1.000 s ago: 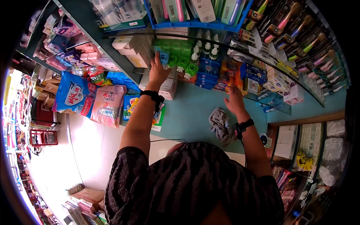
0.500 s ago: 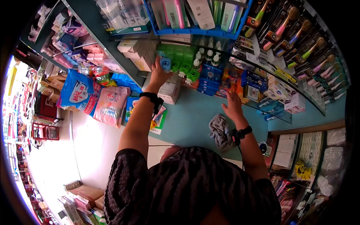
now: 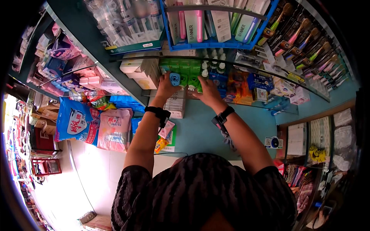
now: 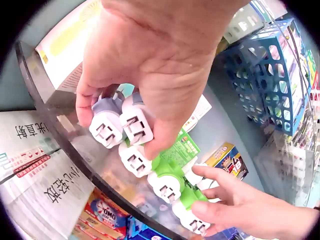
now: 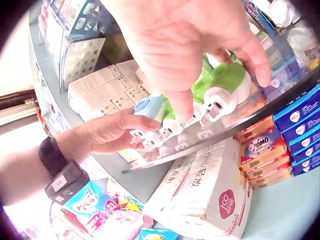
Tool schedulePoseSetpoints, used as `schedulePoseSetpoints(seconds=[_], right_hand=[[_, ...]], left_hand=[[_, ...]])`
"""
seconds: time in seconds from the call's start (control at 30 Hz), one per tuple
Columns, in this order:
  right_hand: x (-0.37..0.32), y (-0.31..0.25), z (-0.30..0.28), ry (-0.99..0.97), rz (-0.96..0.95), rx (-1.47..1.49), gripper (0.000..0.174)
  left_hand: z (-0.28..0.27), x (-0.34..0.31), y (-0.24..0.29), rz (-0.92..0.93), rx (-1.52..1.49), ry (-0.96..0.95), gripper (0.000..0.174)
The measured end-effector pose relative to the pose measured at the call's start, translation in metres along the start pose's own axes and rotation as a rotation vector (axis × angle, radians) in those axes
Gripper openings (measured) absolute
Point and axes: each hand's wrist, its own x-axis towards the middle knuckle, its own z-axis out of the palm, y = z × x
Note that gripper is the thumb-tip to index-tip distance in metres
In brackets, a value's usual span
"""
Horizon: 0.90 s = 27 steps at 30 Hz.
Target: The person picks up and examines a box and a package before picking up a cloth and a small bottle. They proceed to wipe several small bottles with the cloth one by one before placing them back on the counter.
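L hand [image 3: 167, 87] clamped on blue plug-in unit [image 3: 174, 79], L end of row; R hand [image 3: 209, 93] grips green plug-in units [image 3: 192, 82], R end, thumb & fingers round them. Row's at glass shelf [image 5: 200, 148] edge, prongs out, white carton [image 5: 197, 200] below.

the right hand [image 3: 208, 92] has come in from beside the orange packets [image 3: 238, 85] and now grips the green row's end [image 3: 194, 83]; the left hand [image 3: 166, 87] seems to have curled round the blue piece [image 3: 175, 79]. the grey cloth [image 3: 227, 141] (crumpled) is now mostly hidden.
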Motion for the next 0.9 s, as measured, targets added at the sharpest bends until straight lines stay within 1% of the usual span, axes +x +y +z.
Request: schedulePoseSetpoints(seconds=[0.03,0.13,0.23,0.33,0.43,0.5,0.53,0.63,0.7,0.73,0.8,0.83,0.9], right_hand=[[0.002,0.0,0.006,0.036,-0.021,-0.037,0.074],[0.007,-0.004,0.01,0.036,0.04,-0.161,0.08],[0.014,-0.01,0.002,-0.164,0.172,-0.156,0.086],[0.015,-0.006,0.01,-0.143,0.187,-0.123,0.086],[0.017,-0.004,0.017,-0.125,0.185,-0.103,0.083],[0.019,-0.004,0.016,-0.122,0.114,0.054,0.08],[0.02,-0.005,0.014,-0.119,0.08,0.132,0.078],[0.02,-0.009,0.034,0.092,-0.069,0.015,0.069],[0.021,-0.01,0.039,0.134,-0.074,0.074,0.069],[0.022,-0.012,0.039,0.155,-0.078,0.102,0.069],[0.021,-0.011,0.025,0.135,-0.075,0.248,0.063],[0.019,-0.009,0.019,0.123,-0.074,0.321,0.061],[0.014,0.003,0.016,0.118,0.049,0.435,0.057]], left_hand=[[0.0,0.001,-0.002,0.005,-0.016,-0.033,0.096],[-0.005,0.006,-0.005,0.037,-0.053,-0.098,0.093],[-0.01,0.003,-0.004,0.072,-0.062,-0.112,0.092],[-0.011,0.0,-0.001,0.071,-0.075,-0.103,0.091],[-0.01,-0.004,-0.003,0.076,-0.087,-0.082,0.089],[-0.009,-0.005,-0.005,0.073,-0.076,-0.069,0.087],[-0.008,-0.006,-0.008,0.067,-0.052,-0.022,0.088],[-0.006,-0.012,-0.011,0.072,-0.01,0.118,0.089],[-0.006,-0.019,-0.005,0.097,-0.023,0.209,0.088],[-0.008,-0.023,0.001,0.075,0.017,0.197,0.088],[-0.014,-0.027,0.014,0.032,0.098,0.177,0.088],[-0.019,-0.029,0.022,-0.014,0.147,0.132,0.088],[-0.026,-0.03,0.033,-0.106,0.244,0.044,0.087]])
